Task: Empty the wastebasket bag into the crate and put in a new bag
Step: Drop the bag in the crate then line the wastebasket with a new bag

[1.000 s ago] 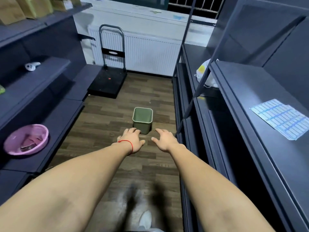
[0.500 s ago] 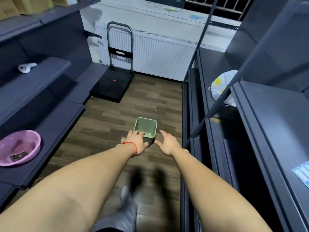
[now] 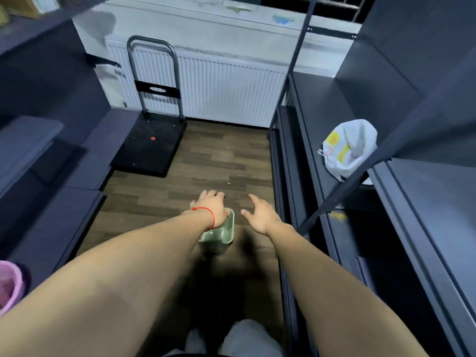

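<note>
A small green wastebasket (image 3: 223,235) stands on the wooden floor, partly hidden under my left wrist. No bag shows inside it. My left hand (image 3: 211,207), with a red string at the wrist, hovers over the basket's far rim, fingers spread and holding nothing. My right hand (image 3: 260,213) is open just to the right of the basket, not touching it. A white plastic bag (image 3: 347,148) with yellow print sits on the middle shelf at the right. No crate is in view.
Dark shelving lines both sides of a narrow aisle. A black platform trolley (image 3: 152,145) with a metal handle stands ahead on the left, before a white radiator (image 3: 219,91). A pink basin (image 3: 9,287) rests on the low left shelf.
I have stepped forward along the aisle; the basket now lies right under my hands. My left hand has moved over its rim and both hands stay open.
</note>
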Tool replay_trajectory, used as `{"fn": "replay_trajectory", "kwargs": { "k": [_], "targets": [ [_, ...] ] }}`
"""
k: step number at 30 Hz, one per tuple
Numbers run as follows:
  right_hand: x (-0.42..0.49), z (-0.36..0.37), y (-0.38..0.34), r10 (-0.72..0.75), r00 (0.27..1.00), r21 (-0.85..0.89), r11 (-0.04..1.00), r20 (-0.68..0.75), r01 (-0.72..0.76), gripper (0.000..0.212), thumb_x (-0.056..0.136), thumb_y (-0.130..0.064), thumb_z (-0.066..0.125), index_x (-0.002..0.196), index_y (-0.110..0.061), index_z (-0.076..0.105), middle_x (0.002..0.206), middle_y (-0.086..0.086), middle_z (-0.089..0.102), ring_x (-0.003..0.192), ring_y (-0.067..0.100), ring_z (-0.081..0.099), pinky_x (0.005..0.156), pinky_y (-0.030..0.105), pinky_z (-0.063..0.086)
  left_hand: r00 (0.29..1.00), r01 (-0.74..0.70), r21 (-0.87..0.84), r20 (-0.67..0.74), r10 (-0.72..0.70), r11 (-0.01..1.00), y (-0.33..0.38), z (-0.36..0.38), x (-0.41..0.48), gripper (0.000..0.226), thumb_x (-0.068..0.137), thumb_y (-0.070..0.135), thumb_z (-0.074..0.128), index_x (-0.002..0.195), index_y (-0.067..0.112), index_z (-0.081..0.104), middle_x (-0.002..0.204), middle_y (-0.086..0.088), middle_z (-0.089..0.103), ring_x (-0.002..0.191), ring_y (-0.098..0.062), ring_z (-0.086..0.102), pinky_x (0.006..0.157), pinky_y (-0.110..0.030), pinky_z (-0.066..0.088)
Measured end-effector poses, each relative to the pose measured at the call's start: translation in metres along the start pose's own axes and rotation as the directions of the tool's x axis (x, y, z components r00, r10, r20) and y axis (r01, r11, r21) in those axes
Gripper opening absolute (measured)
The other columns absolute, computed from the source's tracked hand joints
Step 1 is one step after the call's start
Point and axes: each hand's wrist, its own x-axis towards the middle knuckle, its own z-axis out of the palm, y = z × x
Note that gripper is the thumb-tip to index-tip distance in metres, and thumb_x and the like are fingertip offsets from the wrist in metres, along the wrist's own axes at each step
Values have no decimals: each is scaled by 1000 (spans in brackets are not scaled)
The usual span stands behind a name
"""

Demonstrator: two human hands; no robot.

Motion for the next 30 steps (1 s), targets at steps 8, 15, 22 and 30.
{"fn": "replay_trajectory", "kwargs": {
  "k": [8,15,22,30],
  "targets": [
    [102,-32,39,72,997,80,994,33,-75,64,93,-49,48,149,-35,22,153,5,37,135,31,40,107,46,39,996,-29,36,82,26,999,28,-10,116,54,91,34,50,142,22,37,149,-5,36,139,-28,28,112,-52,32],
    [188,-107,84,150,988,145,978,28,-153,65,96,-48,44,153,-28,18,160,6,22,144,31,26,114,50,30,991,-80,98,119,68,992,99,-39,217,59,91,44,49,145,24,33,155,-2,29,144,-26,24,111,-52,31],
    [225,-181,152,340,933,249,920,-115,-304,62,98,-43,43,152,-22,21,162,5,12,146,35,19,116,49,26,952,-258,116,198,232,959,199,-46,298,64,90,42,51,147,24,29,158,-4,24,147,-29,17,116,-53,25],
    [248,-231,204,648,650,381,761,-397,-525,47,94,-38,47,140,-27,42,163,6,1,145,35,11,119,44,17,882,-447,150,241,406,882,300,-41,365,68,88,40,54,148,22,27,156,-5,27,145,-27,21,115,-51,28]
  ]
}}
